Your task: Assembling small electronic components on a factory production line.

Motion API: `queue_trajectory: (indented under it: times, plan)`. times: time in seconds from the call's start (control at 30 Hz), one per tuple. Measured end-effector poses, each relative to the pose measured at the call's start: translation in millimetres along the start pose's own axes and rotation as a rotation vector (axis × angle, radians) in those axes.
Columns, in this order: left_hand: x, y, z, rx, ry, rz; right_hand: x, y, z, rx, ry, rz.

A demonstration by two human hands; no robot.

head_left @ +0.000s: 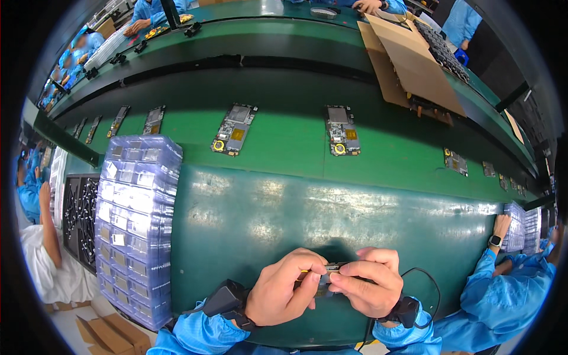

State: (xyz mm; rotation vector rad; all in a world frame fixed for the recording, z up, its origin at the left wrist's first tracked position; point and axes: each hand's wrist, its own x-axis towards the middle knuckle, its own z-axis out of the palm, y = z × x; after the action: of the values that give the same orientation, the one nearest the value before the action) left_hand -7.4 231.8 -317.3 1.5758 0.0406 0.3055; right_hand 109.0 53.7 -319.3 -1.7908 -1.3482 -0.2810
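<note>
Near the front of the green worktable, both my hands hold a small circuit board (335, 267) between them. My left hand (283, 289) pinches its left end with thumb and forefinger, where a bit of yellow shows. On the other end, the fingers of my right hand (374, 283) are closed, with the fingertips pressed against the board. Most of the board is hidden behind my fingers, so its details are hard to make out. Dark straps sit around both wrists, over blue sleeves.
A stack of clear plastic trays (137, 231) with small parts stands to my left. Beyond the worktable (266, 219), several circuit boards (343, 131) lie on a green belt (284, 139). A cardboard box (417, 65) sits at the back right. Co-workers in blue (497, 296) flank me.
</note>
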Motion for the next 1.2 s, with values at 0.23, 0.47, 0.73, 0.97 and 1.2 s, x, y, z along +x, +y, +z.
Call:
queue_trajectory:
  times: [0.23, 0.47, 0.73, 0.97, 1.2]
  plan:
    - [-0.3, 2.4, 1.0, 0.016, 0.024, 0.027, -0.3, -1.3, 1.9, 0.006, 0.012, 0.0]
    - [-0.7, 3.9, 0.1, 0.022, 0.015, 0.057, -1.2, -2.8, 2.3, -0.006, 0.015, -0.021]
    - [-4.9, 5.1, -3.3, -0.035, -0.075, 0.045, 0.4, -3.9, 3.4, 0.014, 0.059, -0.056]
    - [-4.3, 4.7, -3.6, -0.059, -0.052, 0.031, 1.8, -6.2, 4.5, -0.009, 0.061, -0.078]
    - [-4.6, 3.5, -4.6, 0.002, -0.029, 0.039, 0.8, -6.5, 6.6, -0.002, 0.06, -0.077]
